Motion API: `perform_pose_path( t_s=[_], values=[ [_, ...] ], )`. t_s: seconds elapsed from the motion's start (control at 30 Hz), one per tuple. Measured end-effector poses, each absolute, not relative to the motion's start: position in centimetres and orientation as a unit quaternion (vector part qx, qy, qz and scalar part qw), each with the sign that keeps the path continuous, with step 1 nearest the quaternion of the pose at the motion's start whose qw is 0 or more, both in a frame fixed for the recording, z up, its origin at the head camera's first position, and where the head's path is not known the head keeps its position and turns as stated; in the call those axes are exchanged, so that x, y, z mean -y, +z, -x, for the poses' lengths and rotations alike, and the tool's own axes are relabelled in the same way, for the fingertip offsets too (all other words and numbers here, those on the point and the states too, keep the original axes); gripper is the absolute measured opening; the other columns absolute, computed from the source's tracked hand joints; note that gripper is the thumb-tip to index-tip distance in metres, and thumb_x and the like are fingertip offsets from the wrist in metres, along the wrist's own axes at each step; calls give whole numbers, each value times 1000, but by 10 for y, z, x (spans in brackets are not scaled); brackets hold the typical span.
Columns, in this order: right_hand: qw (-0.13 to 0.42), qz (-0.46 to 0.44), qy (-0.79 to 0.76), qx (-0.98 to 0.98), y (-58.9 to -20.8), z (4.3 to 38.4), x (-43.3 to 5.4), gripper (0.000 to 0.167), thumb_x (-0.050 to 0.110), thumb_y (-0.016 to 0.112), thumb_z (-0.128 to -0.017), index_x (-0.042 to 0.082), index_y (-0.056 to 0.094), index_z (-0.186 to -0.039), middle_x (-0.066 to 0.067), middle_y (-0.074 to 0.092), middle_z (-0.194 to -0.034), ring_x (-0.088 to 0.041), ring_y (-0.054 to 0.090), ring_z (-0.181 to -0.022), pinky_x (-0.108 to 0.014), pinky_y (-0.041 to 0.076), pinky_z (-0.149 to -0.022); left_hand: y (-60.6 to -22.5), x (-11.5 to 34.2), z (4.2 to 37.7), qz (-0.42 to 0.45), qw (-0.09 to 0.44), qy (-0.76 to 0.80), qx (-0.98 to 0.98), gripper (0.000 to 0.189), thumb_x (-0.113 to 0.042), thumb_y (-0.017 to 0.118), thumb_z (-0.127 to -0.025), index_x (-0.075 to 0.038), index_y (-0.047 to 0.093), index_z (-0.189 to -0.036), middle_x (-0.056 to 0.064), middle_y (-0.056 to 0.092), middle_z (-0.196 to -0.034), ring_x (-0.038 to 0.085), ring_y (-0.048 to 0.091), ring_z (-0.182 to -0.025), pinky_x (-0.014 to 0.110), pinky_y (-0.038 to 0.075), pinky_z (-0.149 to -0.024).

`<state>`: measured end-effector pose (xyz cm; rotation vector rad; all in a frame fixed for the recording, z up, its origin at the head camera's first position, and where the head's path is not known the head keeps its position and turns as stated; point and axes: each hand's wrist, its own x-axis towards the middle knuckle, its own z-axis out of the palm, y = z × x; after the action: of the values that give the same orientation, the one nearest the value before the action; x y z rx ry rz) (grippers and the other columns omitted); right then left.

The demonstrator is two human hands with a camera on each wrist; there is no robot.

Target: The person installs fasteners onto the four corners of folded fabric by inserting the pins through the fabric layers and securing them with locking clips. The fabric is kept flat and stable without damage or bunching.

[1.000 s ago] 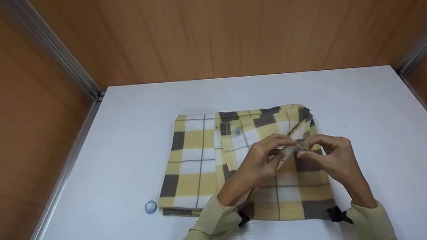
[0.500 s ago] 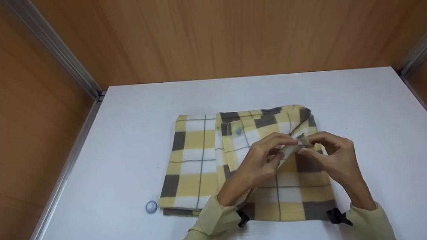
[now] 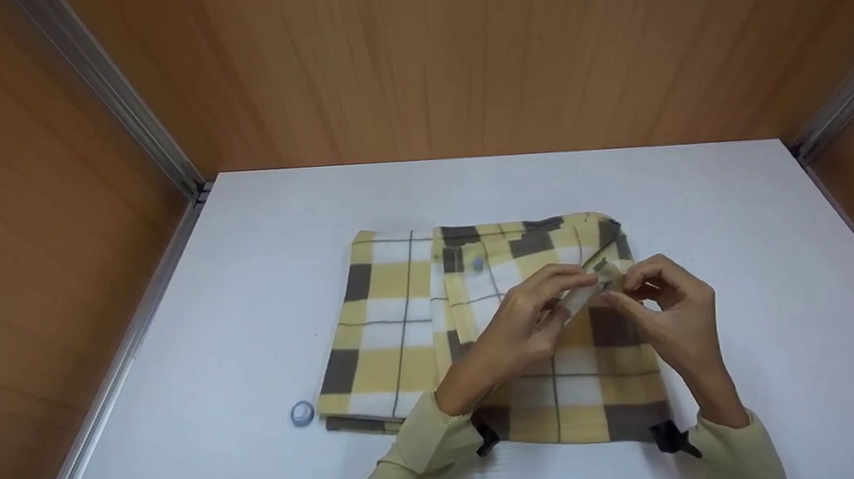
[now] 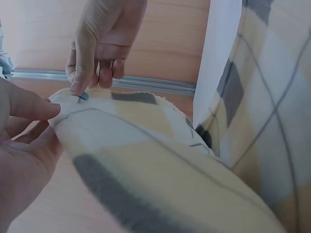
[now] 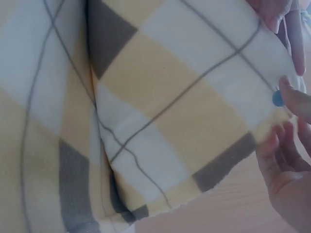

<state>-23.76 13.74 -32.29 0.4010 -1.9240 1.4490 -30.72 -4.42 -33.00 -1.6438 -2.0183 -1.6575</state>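
A folded fleece blanket [image 3: 379, 310], checked in yellow, white and grey, lies on the table with one corner lifted. My left hand [image 3: 522, 315] pinches the lifted corner between thumb and fingers. Opposite it, my right hand [image 3: 673, 312] holds a small blue-headed pin [image 4: 84, 96] at the cloth edge. The right thumb lies right against the blue head in the right wrist view, with fingers curled under the edge. A thin dark stem shows below the head in the left wrist view. A second blue round head [image 3: 478, 264] sits on the blanket's upper part.
A round blue-grey disc [image 3: 302, 413] lies on the white table [image 3: 201, 345], just left of the blanket's near corner. Wooden panels [image 3: 414, 60] with metal rails stand behind the table and at both sides. Black straps [image 3: 670, 439] hang by the sleeves.
My right hand has shifted slightly up and to the right, its thumb and fingers turning at the cloth edge. The lifted corner has tilted a little. My left hand stays nearly still.
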Motion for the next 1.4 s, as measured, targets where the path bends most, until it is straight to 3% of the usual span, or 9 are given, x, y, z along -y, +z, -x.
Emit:
perform_pose_path(
  t_s=[0.13, 0.6, 0.9, 1.03, 1.2, 1.4],
  values=[
    [321, -191, 590, 716, -329, 241, -142, 27, -33, 62, -67, -19, 62, -89, -26, 59, -85, -20, 64, -81, -23, 53, -72, -332, 42, 307, 536, 26, -536, 651, 37, 13, 50, -89, 3, 57, -124, 17, 52, -128, 17, 53, -115, 15, 49, -75],
    [314, -202, 625, 686, -346, 247, -150, 28, -34, 62, -65, -17, 66, -87, -24, 64, -89, -22, 66, -84, -27, 54, -74, -331, 43, 304, 540, 5, -538, 647, 39, 13, 49, -91, 0, 56, -127, 13, 50, -130, 15, 51, -118, 15, 49, -78],
    [299, -197, 642, 678, -347, 244, -150, 27, -32, 62, -68, -20, 64, -92, -25, 63, -93, -22, 67, -86, -30, 54, -76, -328, 46, 296, 585, 66, -436, 681, 40, 14, 45, -91, 2, 54, -128, 12, 51, -130, 14, 46, -125, 15, 35, -99],
    [288, -195, 647, 679, -348, 242, -152, 27, -32, 62, -69, -20, 64, -93, -25, 62, -94, -22, 66, -86, -30, 54, -76, -325, 51, 291, 591, 60, -394, 702, 39, 13, 44, -90, 1, 58, -125, 12, 48, -136, 14, 40, -130, 13, 33, -100],
    [284, -167, 644, 691, -348, 241, -150, 27, -29, 63, -71, -19, 63, -96, -22, 63, -95, -20, 66, -87, -28, 54, -77, -322, 59, 286, 592, 52, -375, 712, 34, 11, 49, -87, 0, 65, -115, 10, 48, -137, 12, 42, -128, 10, 37, -92],
    [273, -112, 617, 729, -345, 238, -149, 41, -24, 62, -75, -13, 60, -114, -14, 63, -103, -17, 64, -89, -23, 53, -75, -318, 69, 282, 582, 24, -376, 720, 30, 8, 51, -89, -2, 66, -112, 8, 53, -133, 11, 47, -124, 11, 38, -93]
  ],
)
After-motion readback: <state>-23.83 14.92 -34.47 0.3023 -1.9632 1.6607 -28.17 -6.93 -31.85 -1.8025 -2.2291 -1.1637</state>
